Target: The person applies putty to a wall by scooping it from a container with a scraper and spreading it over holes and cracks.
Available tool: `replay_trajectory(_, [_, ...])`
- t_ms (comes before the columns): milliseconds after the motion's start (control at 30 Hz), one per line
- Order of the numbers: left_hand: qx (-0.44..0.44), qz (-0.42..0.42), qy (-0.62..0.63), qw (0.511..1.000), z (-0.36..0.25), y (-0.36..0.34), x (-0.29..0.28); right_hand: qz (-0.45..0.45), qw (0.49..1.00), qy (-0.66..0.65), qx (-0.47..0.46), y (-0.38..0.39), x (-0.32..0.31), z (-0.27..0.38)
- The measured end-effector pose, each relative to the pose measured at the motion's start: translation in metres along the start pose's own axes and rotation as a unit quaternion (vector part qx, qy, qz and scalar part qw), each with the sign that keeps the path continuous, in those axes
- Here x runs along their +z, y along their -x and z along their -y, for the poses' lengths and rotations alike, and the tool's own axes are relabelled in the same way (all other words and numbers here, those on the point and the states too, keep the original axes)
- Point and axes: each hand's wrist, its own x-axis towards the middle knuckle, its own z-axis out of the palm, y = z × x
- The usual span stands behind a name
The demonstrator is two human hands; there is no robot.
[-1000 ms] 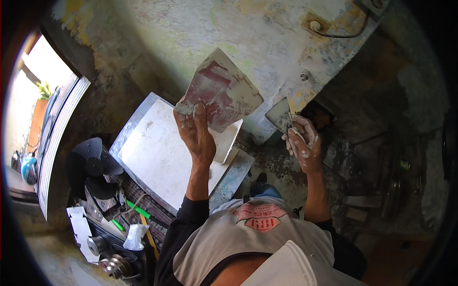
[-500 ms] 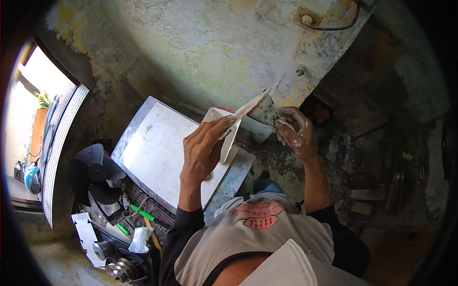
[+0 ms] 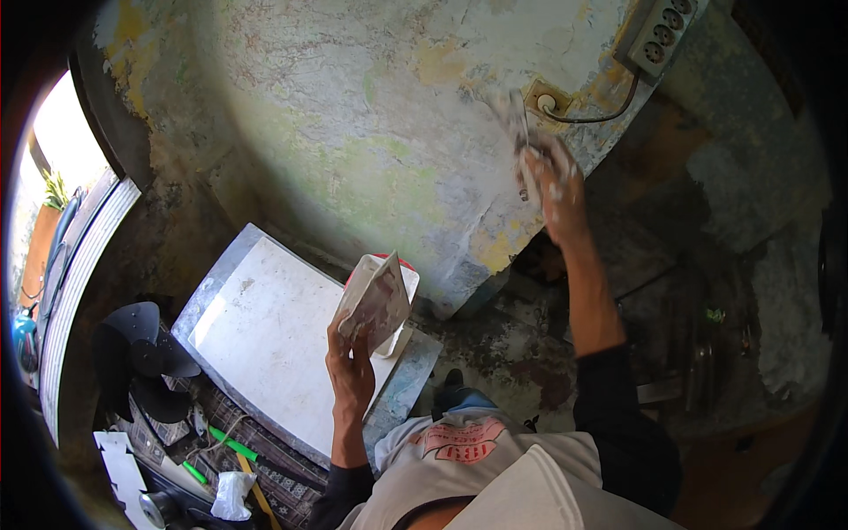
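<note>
My left hand (image 3: 352, 375) grips a flat, putty-smeared board (image 3: 382, 302) by its lower edge, tilted up above the white-topped table. Raised to the patchy wall (image 3: 344, 132), my right hand (image 3: 560, 190) is closed round a putty knife (image 3: 512, 124). Motion smears the knife's blade, which is at the wall just left of a socket with a plug (image 3: 547, 102); whether it touches is hard to tell. White smears cover my right fingers. Partly hidden behind the board is a white container (image 3: 411, 283) with a red edge.
The table bears a white sheet (image 3: 274, 327). To its left are a black fan blade (image 3: 146, 353), a green-handled tool (image 3: 231, 443), a crumpled white bag (image 3: 233, 495) and a window ledge (image 3: 79, 309). A cable (image 3: 609, 117) runs to a power strip (image 3: 658, 44) at the upper right.
My right hand has gone up the wall with the putty knife, away from the board. My left hand has lowered and turned the board so its smeared face shows. The view has shifted upward.
</note>
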Motion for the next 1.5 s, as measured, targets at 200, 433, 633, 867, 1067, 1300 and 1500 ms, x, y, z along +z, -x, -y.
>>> replay_trajectory(200, [-0.022, 0.008, 0.034, 0.999, 0.013, 0.021, -0.004, -0.018, 0.981, 0.173, -0.088, -0.137, -0.040, 0.001])
replay_trajectory(433, [-0.055, 0.025, -0.001, 0.998, 0.016, 0.021, -0.019, -0.027, 0.694, 0.584, -0.420, -0.254, -0.021, 0.008])
replay_trajectory(633, [-0.077, 0.038, 0.004, 0.996, 0.025, 0.007, -0.023, -0.041, 0.499, 0.748, -0.436, -0.290, -0.009, -0.011])
replay_trajectory(867, [-0.163, -0.100, 0.256, 0.948, 0.019, -0.015, -0.017, -0.069, 0.419, 0.821, -0.381, -0.250, -0.017, -0.035])
replay_trajectory(1067, [-0.178, -0.059, 0.348, 0.918, 0.003, -0.048, -0.003, -0.062, 0.729, 0.628, -0.267, -0.108, -0.015, -0.019])
replay_trajectory(1300, [0.316, -0.028, -0.098, 0.943, -0.076, -0.207, 0.055, -0.157, 0.952, 0.261, 0.010, 0.117, -0.029, -0.049])
replay_trajectory(1500, [0.391, -0.086, -0.202, 0.894, -0.157, -0.345, 0.147, -0.214, 0.929, 0.259, 0.157, 0.256, -0.105, -0.081])
